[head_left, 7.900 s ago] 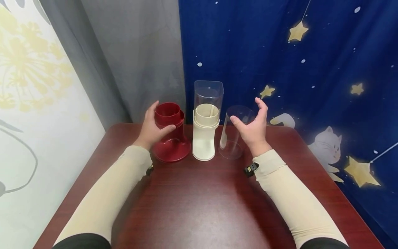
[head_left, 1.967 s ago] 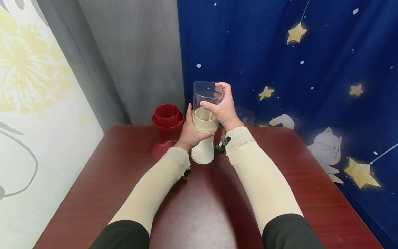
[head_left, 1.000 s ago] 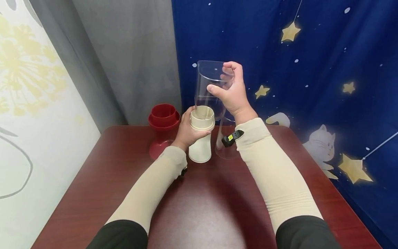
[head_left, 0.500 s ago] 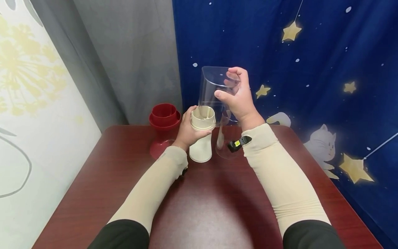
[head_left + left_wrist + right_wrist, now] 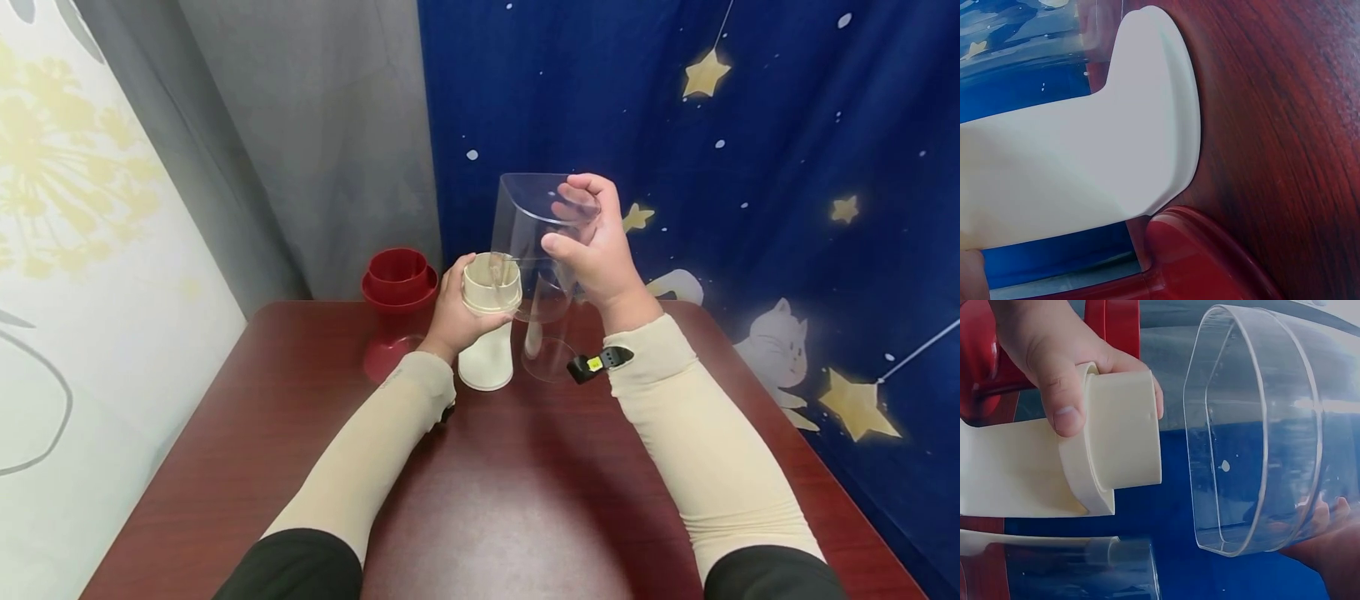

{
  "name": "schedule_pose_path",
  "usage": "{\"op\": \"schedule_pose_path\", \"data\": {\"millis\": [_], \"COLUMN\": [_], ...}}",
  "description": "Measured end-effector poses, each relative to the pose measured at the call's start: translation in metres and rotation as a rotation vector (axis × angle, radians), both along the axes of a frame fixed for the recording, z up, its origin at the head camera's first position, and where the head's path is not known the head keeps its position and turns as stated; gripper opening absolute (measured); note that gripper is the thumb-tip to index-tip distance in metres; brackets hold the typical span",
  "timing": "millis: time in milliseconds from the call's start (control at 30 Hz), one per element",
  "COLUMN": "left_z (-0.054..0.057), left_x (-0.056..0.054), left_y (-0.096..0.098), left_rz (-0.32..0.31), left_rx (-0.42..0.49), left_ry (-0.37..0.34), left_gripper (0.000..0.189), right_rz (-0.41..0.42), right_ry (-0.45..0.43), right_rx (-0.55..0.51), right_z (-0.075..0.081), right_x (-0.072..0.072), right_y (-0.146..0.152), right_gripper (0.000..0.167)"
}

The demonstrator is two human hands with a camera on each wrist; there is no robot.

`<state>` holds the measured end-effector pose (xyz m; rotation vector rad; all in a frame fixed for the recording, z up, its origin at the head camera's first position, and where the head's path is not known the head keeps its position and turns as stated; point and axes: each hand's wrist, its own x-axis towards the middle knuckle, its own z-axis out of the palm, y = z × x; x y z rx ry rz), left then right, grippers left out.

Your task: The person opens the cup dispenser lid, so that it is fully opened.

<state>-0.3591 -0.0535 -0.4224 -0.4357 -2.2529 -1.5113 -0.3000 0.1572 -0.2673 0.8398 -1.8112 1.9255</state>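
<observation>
My left hand (image 5: 459, 317) grips a cream plastic dispenser base (image 5: 486, 367) just under its round collar, with the thumb across the front. The base stands upright on the table; its wide foot fills the left wrist view. My right hand (image 5: 600, 250) holds a clear, D-shaped plastic container (image 5: 513, 237) by its upper part, in the air to the right of the base. In the right wrist view, a gap shows between the container's open rim (image 5: 1263, 437) and the base's cream collar (image 5: 1125, 428). Part of the right-hand fingers shows through the clear wall.
A red base (image 5: 397, 287) of similar shape stands at the left, close beside the cream one. Just right of the cream base, a clear cylinder (image 5: 546, 343) stands on the dark red-brown table (image 5: 450, 500). Grey and blue curtains (image 5: 555, 92) hang behind the table.
From standing empty near the red base and clear cylinder, my hands have moved to the cream base and clear container. The container has risen, then shifted right and lower; the left hand stays put.
</observation>
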Motion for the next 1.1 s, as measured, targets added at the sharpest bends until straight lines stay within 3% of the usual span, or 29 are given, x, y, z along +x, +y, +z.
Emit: {"op": "schedule_pose_path", "data": {"millis": [367,767,1100], "left_z": [-0.001,0.0,-0.001], "left_x": [0.0,0.001,0.004], "left_y": [-0.002,-0.002,-0.001], "left_rz": [-0.005,0.0,-0.018], "left_rx": [0.007,0.004,0.02], "left_ry": [-0.017,0.014,-0.009], "left_gripper": [0.116,0.116,0.117], "right_rz": [0.049,0.139,0.175], "right_ry": [-0.018,-0.005,-0.017], "right_rx": [-0.021,-0.111,-0.17], "right_z": [-0.01,-0.028,-0.043], "right_x": [0.011,0.02,0.031], "right_y": [0.016,0.041,0.059], "right_gripper": [0.106,0.094,0.09]}}
